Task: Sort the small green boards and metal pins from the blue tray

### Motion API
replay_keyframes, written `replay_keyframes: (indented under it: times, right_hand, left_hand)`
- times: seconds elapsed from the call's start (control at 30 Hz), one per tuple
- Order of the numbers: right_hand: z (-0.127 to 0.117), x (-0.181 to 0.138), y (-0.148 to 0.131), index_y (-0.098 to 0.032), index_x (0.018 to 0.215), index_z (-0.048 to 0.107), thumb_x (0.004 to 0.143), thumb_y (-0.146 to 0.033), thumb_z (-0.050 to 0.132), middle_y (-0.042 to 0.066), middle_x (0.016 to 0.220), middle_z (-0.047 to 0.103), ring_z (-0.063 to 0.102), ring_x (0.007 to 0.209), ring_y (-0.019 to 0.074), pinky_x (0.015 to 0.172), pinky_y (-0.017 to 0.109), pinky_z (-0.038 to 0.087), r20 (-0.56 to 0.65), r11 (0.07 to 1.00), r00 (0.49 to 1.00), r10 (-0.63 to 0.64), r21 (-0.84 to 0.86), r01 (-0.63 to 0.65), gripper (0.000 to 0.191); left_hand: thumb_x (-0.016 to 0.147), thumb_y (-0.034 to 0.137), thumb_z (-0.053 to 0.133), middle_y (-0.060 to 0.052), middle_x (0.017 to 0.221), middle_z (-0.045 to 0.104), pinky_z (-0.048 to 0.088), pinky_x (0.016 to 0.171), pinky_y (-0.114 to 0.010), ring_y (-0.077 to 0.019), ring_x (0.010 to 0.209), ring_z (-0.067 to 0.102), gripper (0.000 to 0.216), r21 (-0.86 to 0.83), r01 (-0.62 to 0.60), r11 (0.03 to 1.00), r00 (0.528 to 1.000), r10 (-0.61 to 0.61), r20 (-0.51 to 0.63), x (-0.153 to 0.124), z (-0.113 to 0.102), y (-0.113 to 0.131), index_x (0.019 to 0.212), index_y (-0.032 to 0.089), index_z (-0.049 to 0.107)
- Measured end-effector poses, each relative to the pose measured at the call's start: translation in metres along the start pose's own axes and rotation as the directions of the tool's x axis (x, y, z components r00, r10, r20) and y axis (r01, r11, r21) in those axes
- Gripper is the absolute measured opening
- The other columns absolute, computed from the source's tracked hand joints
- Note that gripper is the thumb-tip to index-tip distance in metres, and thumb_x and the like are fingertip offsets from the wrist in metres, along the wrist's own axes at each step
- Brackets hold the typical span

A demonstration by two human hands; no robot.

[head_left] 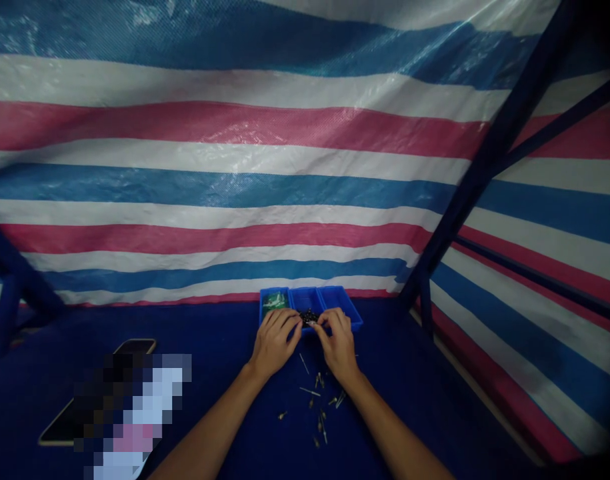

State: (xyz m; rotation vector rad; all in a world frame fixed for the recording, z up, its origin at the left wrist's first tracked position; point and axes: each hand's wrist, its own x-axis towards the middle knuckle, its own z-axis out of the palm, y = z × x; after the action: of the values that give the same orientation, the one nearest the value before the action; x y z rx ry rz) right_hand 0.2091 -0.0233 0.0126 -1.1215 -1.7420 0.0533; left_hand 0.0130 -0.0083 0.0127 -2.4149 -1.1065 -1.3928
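Head view. A blue three-compartment tray point(341, 300) stands at lower centre of the frame. Dark small parts point(309, 316) lie gathered in its middle compartment, green material point(275, 300) in the left. The left hand point(276, 338) and right hand point(339, 339) meet over the front edge, fingers bent; whether either grips a part cannot be told. Sorting appears partly done: loose pieces point(311, 391) lie outside the tray, scattered between the forearms, apparently not yet dealt with.
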Motion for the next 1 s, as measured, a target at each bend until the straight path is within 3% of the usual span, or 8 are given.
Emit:
replay_keyframes:
  times: [0.2,0.37,0.5,0.7,1.0]
  right_hand:
    - [-0.005,0.003,0.005,-0.025,0.100,0.066,0.109,-0.031,0.055,0.004,0.098,0.069,0.063,0.095,0.0240,0.089,0.040,0.040,0.028,0.997,0.999,-0.020,-0.068,0.022,0.015]
    - [-0.006,0.004,0.016,-0.027,0.119,0.072,0.111,-0.025,0.045,0.005,0.099,0.073,0.064,0.092,0.0248,0.086,0.041,0.041,0.050,0.992,0.997,-0.063,-0.108,0.068,0.028]
    - [-0.007,0.005,0.023,-0.028,0.127,0.070,0.111,-0.020,0.041,0.007,0.110,0.073,0.064,0.100,0.0254,0.089,0.042,0.041,0.061,0.990,0.996,-0.058,-0.123,0.065,0.034]
    - [-0.008,0.008,0.027,-0.024,0.113,0.068,0.111,-0.032,0.049,0.005,0.102,0.072,0.063,0.097,0.0250,0.090,0.040,0.040,0.005,0.986,1.000,0.002,-0.169,-0.001,0.021]
    - [-0.011,0.008,0.039,-0.023,0.091,0.063,0.110,-0.044,0.051,0.004,0.092,0.068,0.059,0.088,0.0242,0.085,0.038,0.037,-0.094,0.966,0.991,0.097,-0.233,-0.117,0.030]
  left_hand:
    - [0.104,0.020,0.058,-0.007,0.117,0.074,0.055,0.100,-0.043,-0.0239,0.112,0.069,0.017,0.022,-0.013,1.000,0.998,0.012,0.055,0.001,-0.001,0.005,0.114,0.024,0.071]
    - [0.104,0.023,0.058,-0.008,0.121,0.073,0.053,0.103,-0.047,-0.0257,0.116,0.068,0.021,0.065,-0.078,0.995,0.990,0.070,0.119,0.001,0.001,0.008,0.119,0.026,0.072]
    - [0.105,0.028,0.060,-0.008,0.119,0.073,0.053,0.100,-0.046,-0.0257,0.113,0.067,0.017,0.101,-0.055,0.993,0.989,0.041,0.144,-0.001,0.002,0.006,0.117,0.025,0.072]
    - [0.103,0.038,0.066,-0.007,0.115,0.072,0.052,0.095,-0.045,-0.0256,0.109,0.065,0.017,0.098,-0.058,0.994,0.987,0.042,0.155,-0.002,0.003,0.003,0.110,0.023,0.072]
    - [0.106,0.034,0.061,-0.006,0.113,0.072,0.050,0.093,-0.043,-0.0241,0.105,0.066,0.014,0.107,-0.047,0.993,0.988,0.030,0.151,-0.005,0.006,0.001,0.106,0.023,0.070]
